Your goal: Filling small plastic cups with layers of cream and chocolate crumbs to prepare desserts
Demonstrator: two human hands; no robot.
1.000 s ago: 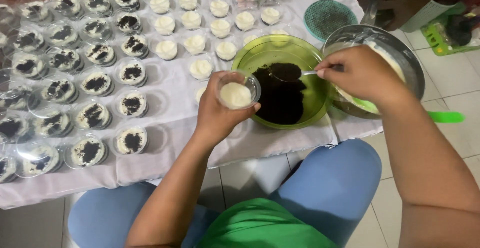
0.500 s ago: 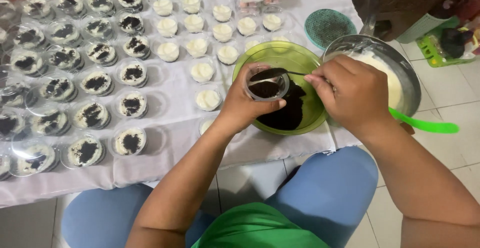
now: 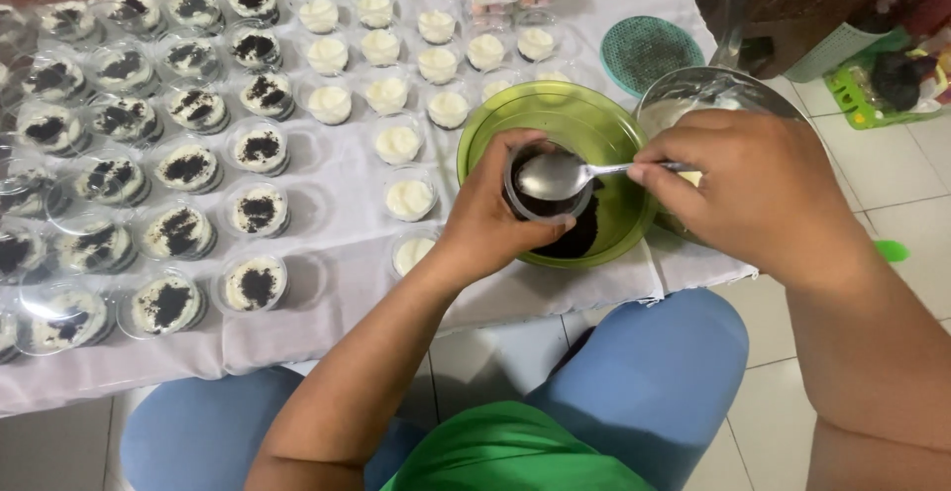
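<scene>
Head view: left hand (image 3: 490,218) is wrapped around a small clear cup (image 3: 547,186), held over the green bowl (image 3: 594,124). Right hand (image 3: 758,189) pinches a spoon (image 3: 560,174), its bowl sitting right atop the cup.

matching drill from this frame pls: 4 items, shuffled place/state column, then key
1. spoon
2. small clear cup
3. green bowl
4. round green lid

A. lying on the white cloth beyond the bowls
B. held in the left hand
C. held in the right hand, over the cup
D. holds dark crumbs

Pairs: 1-C, 2-B, 3-D, 4-A
</scene>
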